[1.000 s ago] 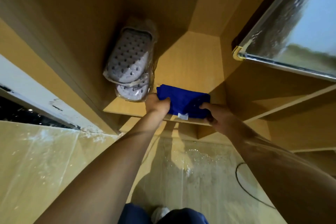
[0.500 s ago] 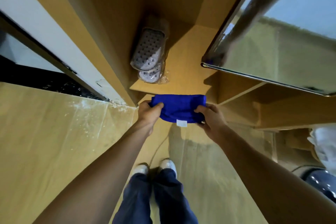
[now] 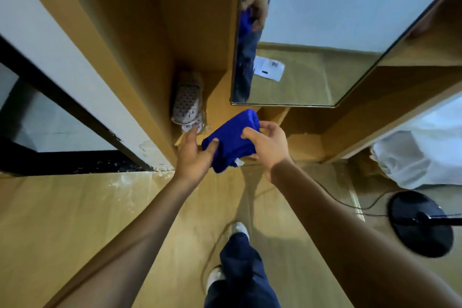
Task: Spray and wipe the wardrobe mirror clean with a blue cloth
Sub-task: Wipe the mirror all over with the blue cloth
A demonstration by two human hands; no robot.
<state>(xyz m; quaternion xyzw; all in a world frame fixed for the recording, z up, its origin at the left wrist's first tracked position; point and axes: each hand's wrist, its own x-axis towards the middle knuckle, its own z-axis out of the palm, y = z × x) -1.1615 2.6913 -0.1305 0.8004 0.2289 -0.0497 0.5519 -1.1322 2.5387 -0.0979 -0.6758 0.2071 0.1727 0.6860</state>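
Note:
A folded blue cloth (image 3: 231,139) is held in the air between both hands, just in front of the wardrobe's low shelf. My left hand (image 3: 193,155) pinches its lower left edge with the thumb on top. My right hand (image 3: 268,144) grips its right side, fingers curled over the fold. A small white tag hangs under the cloth. The wardrobe mirror (image 3: 325,32) is on the open door directly above the hands, reflecting the floor, a white paper and part of a person. No spray bottle is in view.
A pair of pale perforated slippers in clear wrap (image 3: 186,105) lies on the wardrobe shelf (image 3: 220,97). A black round stand base (image 3: 422,224) with a cable sits on the floor at right, below white fabric (image 3: 420,152). My legs and white shoes (image 3: 240,230) stand below.
The cloth has come off the shelf and up toward me, tilted and more bunched. The view has risen, so more of the mirror door shows.

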